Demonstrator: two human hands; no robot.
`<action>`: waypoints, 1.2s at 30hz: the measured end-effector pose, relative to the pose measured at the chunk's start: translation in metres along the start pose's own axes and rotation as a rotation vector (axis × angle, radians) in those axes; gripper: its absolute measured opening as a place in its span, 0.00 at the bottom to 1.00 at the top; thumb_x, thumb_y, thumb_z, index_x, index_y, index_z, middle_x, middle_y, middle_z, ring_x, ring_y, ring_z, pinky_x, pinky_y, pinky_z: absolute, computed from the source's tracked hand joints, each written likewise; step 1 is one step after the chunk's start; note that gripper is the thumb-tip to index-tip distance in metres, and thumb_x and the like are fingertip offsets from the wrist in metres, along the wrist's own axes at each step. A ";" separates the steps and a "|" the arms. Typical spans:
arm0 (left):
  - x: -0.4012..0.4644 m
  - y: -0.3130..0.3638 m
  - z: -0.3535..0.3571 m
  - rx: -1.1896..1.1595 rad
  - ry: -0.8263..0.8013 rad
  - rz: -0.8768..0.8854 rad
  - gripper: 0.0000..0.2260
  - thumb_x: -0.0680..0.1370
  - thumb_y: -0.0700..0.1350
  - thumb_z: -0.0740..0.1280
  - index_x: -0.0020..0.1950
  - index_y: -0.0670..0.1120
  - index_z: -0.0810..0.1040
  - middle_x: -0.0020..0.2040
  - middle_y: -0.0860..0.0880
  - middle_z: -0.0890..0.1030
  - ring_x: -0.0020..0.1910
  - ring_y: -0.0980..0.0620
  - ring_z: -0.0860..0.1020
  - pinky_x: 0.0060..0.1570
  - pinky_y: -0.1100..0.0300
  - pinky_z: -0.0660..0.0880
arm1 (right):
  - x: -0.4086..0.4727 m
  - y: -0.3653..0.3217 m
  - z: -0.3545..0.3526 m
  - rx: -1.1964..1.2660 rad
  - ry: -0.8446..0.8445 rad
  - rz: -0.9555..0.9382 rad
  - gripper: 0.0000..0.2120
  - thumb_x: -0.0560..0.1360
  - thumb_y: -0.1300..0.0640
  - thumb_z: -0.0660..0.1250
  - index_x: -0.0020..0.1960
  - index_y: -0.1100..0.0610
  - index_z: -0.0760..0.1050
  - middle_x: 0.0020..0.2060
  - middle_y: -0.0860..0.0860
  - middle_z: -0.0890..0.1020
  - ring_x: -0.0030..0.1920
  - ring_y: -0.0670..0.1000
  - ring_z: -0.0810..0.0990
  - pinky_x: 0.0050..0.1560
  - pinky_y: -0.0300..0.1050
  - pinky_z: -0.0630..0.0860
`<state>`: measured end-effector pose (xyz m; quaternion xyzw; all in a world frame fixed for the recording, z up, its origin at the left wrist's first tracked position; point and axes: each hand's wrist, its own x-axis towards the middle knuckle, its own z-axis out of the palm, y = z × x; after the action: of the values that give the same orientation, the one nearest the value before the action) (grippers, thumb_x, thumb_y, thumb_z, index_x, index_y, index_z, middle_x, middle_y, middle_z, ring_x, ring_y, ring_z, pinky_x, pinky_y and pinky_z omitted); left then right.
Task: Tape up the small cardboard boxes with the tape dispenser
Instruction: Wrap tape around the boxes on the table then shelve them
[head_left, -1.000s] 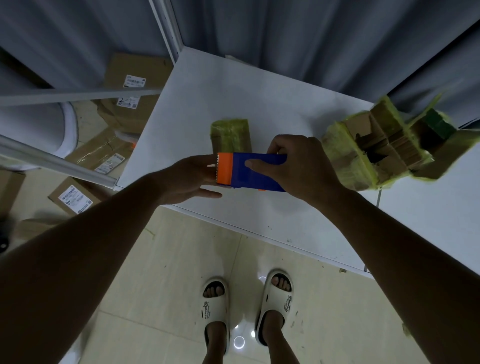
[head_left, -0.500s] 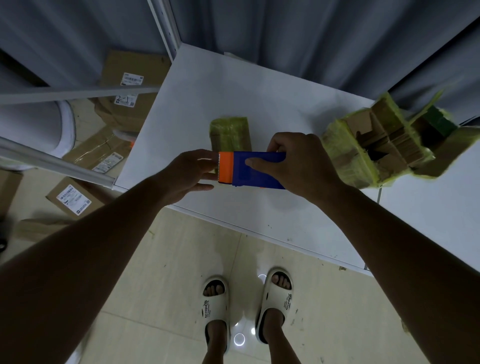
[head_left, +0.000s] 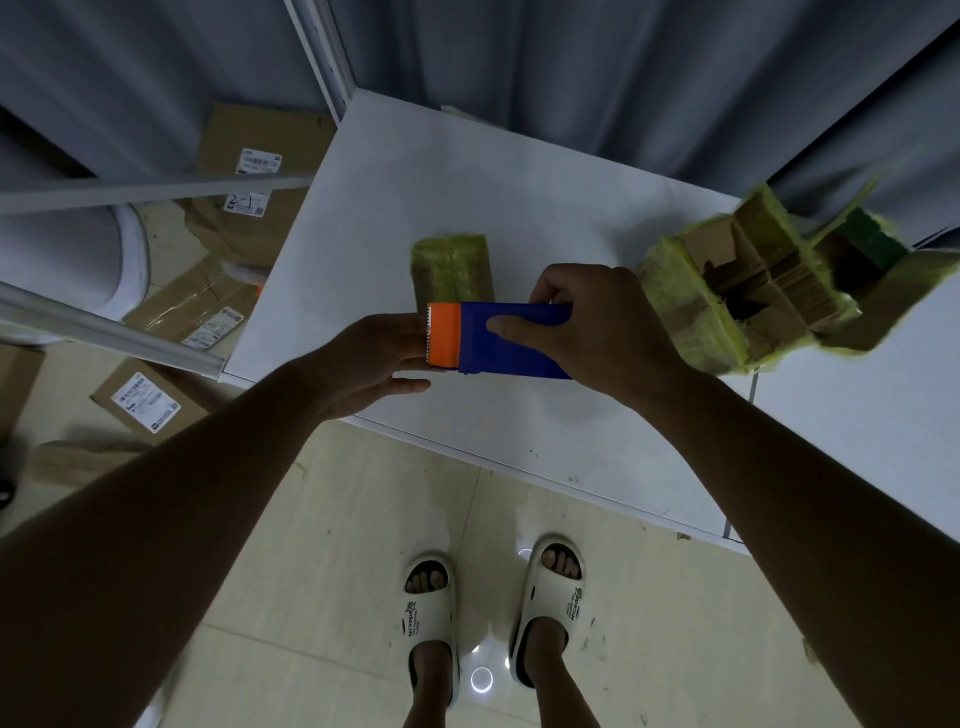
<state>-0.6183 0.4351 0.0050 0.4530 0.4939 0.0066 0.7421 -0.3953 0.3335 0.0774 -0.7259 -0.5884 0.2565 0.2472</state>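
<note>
1. So there's a big white rectangular table, its corner pushed up against grey curtains.
2. Off its left side, a few flat brown cardboard shipping boxes with white labels are lying around on the pale tiled floor.
3. On the right end of the table sits a messy pile of small cardboard boxes wrapped in yellow-green tape.
4. One single small cardboard box covered in yellow-green tape lies flat mid-table, just behind the dispenser.
5. The blue plastic tape dispenser with the orange toothed cutter end is held above the table's near edge.
6. The right hand grips the blue body, thumb across the top.
7. The left hand is at the orange end, fingers mostly straight; whether it's pinching any tape, can't tell.
8. White slide sandals down below.
</note>
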 end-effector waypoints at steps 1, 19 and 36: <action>-0.002 0.003 0.003 -0.027 -0.007 -0.007 0.14 0.83 0.43 0.62 0.68 0.45 0.75 0.61 0.45 0.83 0.60 0.49 0.82 0.55 0.49 0.77 | 0.001 0.001 0.000 0.000 0.000 0.004 0.20 0.70 0.39 0.73 0.43 0.55 0.75 0.38 0.48 0.82 0.36 0.44 0.80 0.31 0.25 0.70; -0.025 -0.002 0.017 0.224 0.454 0.136 0.08 0.79 0.35 0.66 0.51 0.43 0.84 0.45 0.49 0.84 0.40 0.60 0.78 0.35 0.69 0.71 | 0.005 0.038 -0.019 -0.069 -0.131 0.096 0.21 0.69 0.36 0.72 0.44 0.52 0.72 0.38 0.46 0.79 0.38 0.45 0.80 0.37 0.40 0.78; 0.004 -0.018 0.040 0.574 0.706 0.113 0.11 0.79 0.53 0.68 0.53 0.47 0.82 0.53 0.50 0.85 0.51 0.51 0.82 0.50 0.59 0.73 | 0.011 0.028 -0.008 -0.337 -0.085 0.096 0.22 0.70 0.34 0.69 0.44 0.53 0.72 0.39 0.50 0.80 0.40 0.51 0.79 0.40 0.48 0.80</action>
<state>-0.5945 0.3999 -0.0064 0.6364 0.6731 0.0639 0.3714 -0.3675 0.3389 0.0633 -0.7727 -0.5976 0.1966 0.0845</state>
